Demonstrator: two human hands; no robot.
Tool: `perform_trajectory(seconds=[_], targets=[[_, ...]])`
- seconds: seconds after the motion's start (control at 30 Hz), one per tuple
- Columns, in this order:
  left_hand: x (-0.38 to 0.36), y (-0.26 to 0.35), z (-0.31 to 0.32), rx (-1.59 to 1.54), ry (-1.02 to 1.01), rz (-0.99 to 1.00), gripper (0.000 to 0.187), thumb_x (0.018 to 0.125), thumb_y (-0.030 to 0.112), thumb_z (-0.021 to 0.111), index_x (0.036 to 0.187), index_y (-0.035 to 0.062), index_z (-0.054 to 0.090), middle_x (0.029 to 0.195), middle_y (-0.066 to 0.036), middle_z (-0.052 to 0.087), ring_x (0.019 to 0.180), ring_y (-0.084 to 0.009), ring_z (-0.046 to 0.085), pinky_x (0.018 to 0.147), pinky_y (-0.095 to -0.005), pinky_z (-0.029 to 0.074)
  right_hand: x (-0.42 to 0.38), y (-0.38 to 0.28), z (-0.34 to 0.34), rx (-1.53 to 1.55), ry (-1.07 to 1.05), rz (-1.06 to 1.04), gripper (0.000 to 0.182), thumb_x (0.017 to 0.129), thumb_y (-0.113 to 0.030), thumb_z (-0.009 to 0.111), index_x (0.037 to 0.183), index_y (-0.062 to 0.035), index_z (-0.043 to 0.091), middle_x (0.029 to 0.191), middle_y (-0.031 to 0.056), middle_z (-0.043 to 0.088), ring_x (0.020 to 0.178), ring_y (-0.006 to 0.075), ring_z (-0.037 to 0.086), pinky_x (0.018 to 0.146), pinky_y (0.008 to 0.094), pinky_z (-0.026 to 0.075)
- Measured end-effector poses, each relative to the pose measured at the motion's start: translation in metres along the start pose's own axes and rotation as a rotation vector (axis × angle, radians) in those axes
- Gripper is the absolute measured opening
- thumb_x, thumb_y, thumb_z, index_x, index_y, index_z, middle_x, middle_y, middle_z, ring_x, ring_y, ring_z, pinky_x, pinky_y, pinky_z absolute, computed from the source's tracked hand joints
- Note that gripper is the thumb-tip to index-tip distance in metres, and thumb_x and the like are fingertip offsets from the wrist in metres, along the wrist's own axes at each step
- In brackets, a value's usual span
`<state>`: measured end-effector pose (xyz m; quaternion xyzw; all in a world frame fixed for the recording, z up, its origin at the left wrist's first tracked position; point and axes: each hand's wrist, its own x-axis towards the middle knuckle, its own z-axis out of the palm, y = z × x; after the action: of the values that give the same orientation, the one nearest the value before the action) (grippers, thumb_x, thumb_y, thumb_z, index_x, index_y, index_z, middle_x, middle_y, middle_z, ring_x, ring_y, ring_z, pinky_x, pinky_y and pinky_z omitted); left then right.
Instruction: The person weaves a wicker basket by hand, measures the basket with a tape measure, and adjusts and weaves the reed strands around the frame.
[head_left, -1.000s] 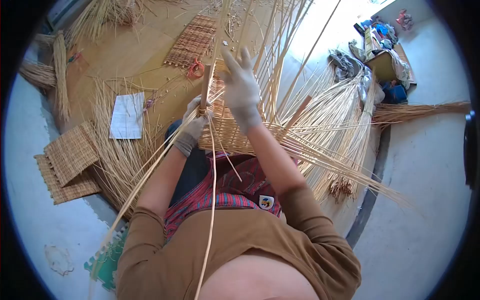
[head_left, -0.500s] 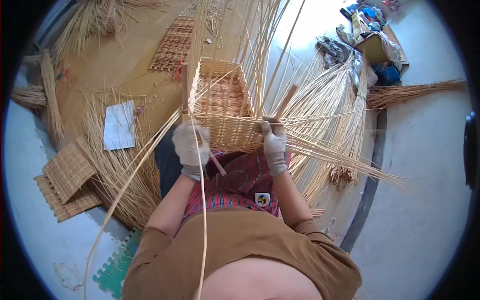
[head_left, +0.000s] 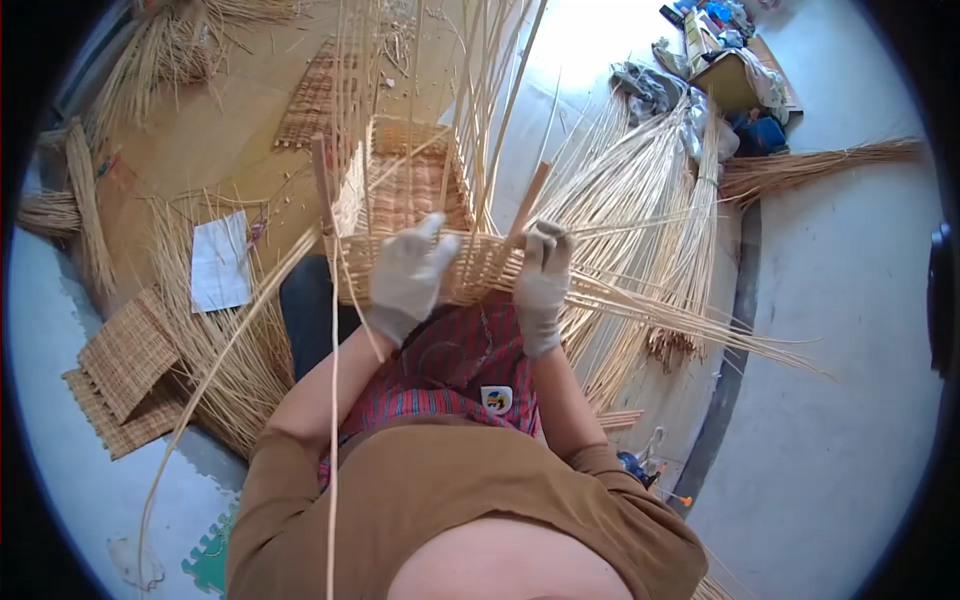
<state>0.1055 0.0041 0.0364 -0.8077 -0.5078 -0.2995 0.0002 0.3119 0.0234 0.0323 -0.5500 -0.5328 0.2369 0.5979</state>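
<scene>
- pale straw-coloured strands lie in a big loose sheaf (head_left: pixel 655 180) beyond your right hand; the stuff looks light and springy, and thin enough to snap if bent hard.
- the woven basket (head_left: pixel 470 268) is in front of you, above the patterned apron (head_left: pixel 450 360), its near wall towards you and its inside in view. it should be light for its size, firm where the weave is packed, with a little give in the walls. take it by the dense wall or a corner; whether its underside rests on your lap, you cannot tell.
- long upright stakes (head_left: pixel 346 80) rise from it, whippy and easily caught, so they make poor handles.
- trailing strands (head_left: pixel 690 318) run out past the right corner in a bunch; they would flex and drag, so the corner wants steadying.
- your left hand (head_left: pixel 405 280), gloved, lies against the near wall, its grip wide, fingers spread; the flat of it can brace but barely hold.
- your right hand (head_left: pixel 543 290), also gloved, has its grip narrow, closed on the basket's near right corner; exactly which strands it pinches is hidden.
- the left rod (head_left: pixel 322 180) and right rod (head_left: pixel 530 200) stand at the near corners, stiffer than the weave, good for steadying.
- one loose strand (head_left: pixel 334 450) hangs down over your front, limp and smooth-looking, likely to slide through gloved fingers.
</scene>
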Motion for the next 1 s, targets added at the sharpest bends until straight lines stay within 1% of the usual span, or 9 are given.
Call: perform_trajectory(seconds=[0.13,0.3,0.43,0.53,0.57,0.67,0.83,0.97,1.0], targets=[[0.012,0.047,0.034,-0.006,-0.232,-0.103,0.066,0.090,0.017,0.063,0.151,0.0254,0.042,0.129,-0.015,0.053,0.088,-0.0345,0.062,0.082,-0.0460,0.053,0.052,-0.057,0.017,-0.904,0.020,-0.587,0.043,0.096,0.000,0.057,0.139,-0.0086,0.056,0.127,0.0163,0.066,0.113,0.0234,0.064,0.094,0.0353,0.054],[0.009,0.040,0.041,0.145,-0.165,-0.043,0.060,0.089,0.013,0.058,0.147,0.0250,0.048,0.117,-0.016,0.055,0.075,-0.0265,0.062,0.064,-0.0385,0.055,0.071,-0.028,-0.015,0.580,0.094,-0.173,0.061,0.095,0.002,0.051,0.152,-0.0156,0.039,0.107,0.0075,0.063,0.087,0.0165,0.064,0.080,0.0346,0.061],[0.012,0.035,0.049,0.095,-0.287,-0.067,0.059,0.088,0.025,0.065,0.145,0.0280,0.051,0.120,-0.018,0.054,0.074,-0.0319,0.059,0.070,-0.0435,0.054,0.009,-0.007,-0.075,0.262,0.100,0.251,0.039,0.099,0.001,0.044,0.136,-0.0106,0.051,0.074,0.0002,0.055,0.073,0.0126,0.061,0.075,0.0353,0.060],[0.007,0.044,0.049,0.059,-0.120,0.011,0.055,0.091,0.041,0.062,0.143,0.0282,0.052,0.121,-0.017,0.054,0.093,-0.0336,0.059,0.080,-0.0448,0.048,-0.044,-0.054,-0.013,-0.021,-0.171,-0.193,0.040,0.093,0.007,0.055,0.131,-0.0068,0.056,0.089,0.0050,0.066,0.086,0.0169,0.066,0.083,0.0309,0.057],[0.013,0.048,0.045,-0.014,-0.307,-0.134,0.048,0.097,0.043,0.055,0.139,0.0192,0.056,0.132,-0.019,0.054,0.109,-0.0305,0.060,0.087,-0.0449,0.050,-0.051,-0.067,0.007,-0.176,-0.310,-0.328,0.042,0.090,0.007,0.061,0.130,-0.0056,0.057,0.098,0.0076,0.070,0.093,0.0196,0.068,0.086,0.0307,0.056],[-0.005,0.039,0.082,-1.235,0.130,-0.454,0.038,0.103,0.030,0.053,0.135,0.0084,0.057,0.135,-0.020,0.057,0.119,-0.0254,0.059,0.098,-0.0418,0.050,-0.028,-0.046,0.010,-0.067,-0.296,-0.212,0.050,0.086,0.001,0.069,0.133,-0.0043,0.055,0.109,0.0128,0.069,0.102,0.0263,0.067,0.090,0.0350,0.054],[-0.021,-0.002,0.042,-1.546,0.180,-0.935,0.024,0.103,0.010,0.056,0.124,-0.0007,0.062,0.117,-0.014,0.069,0.101,-0.0176,0.068,0.093,-0.0304,0.056,0.026,-0.028,-0.015,-0.549,-0.211,0.034,0.068,0.083,-0.021,0.080,0.141,-0.0056,0.048,0.103,0.0144,0.072,0.100,0.0302,0.068,0.094,0.0433,0.051],[0.050,0.003,0.037,-1.105,0.353,-0.225,0.035,0.102,0.011,0.057,0.135,-0.0014,0.056,0.120,-0.013,0.068,0.104,-0.0201,0.069,0.093,-0.0302,0.056,0.018,-0.007,-0.009,-0.733,-0.320,-0.030,0.081,0.077,-0.034,0.084,0.141,-0.0013,0.046,0.087,0.0104,0.074,0.090,0.0305,0.069,0.084,0.0448,0.052],[0.077,0.017,0.030,-1.198,0.260,-0.212,0.041,0.101,0.012,0.059,0.139,-0.0022,0.051,0.124,-0.016,0.066,0.109,-0.0234,0.067,0.098,-0.0324,0.053,0.013,-0.007,-0.003,-0.712,-0.231,-0.043,0.050,0.079,-0.027,0.081,0.121,-0.0076,0.061,0.078,0.0088,0.072,0.083,0.0294,0.068,0.085,0.0422,0.049]])
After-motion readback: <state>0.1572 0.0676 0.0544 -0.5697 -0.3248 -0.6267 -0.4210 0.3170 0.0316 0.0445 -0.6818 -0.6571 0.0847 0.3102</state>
